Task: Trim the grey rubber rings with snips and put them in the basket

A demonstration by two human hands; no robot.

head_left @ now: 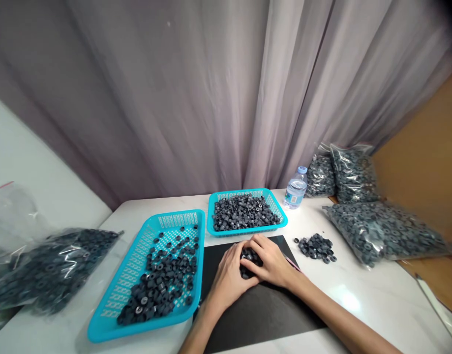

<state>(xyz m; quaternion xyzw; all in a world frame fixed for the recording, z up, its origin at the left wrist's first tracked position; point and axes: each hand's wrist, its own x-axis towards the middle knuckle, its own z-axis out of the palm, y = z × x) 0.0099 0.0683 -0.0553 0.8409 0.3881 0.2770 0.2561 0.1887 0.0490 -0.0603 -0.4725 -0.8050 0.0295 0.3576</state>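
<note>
My left hand [231,273] and my right hand [268,261] are cupped together over the black mat [260,317]. Between them they enclose a heap of small dark grey ring-shaped parts [250,256]. The fingertips meet at the far side of the heap and the thumbs come together at the near side. Part of the heap is hidden under the fingers. Just beyond the hands stands a turquoise basket [248,231] filled with the same parts. To the left of my left hand is a longer turquoise basket [201,255], with parts gathered mostly at its near end.
A loose pile of parts [317,247] lies on the white table right of the mat. Clear bags of parts [384,231] rest at the right, and another bag [59,265] at the left. A water bottle [296,188] stands at the back, before a grey curtain [181,98].
</note>
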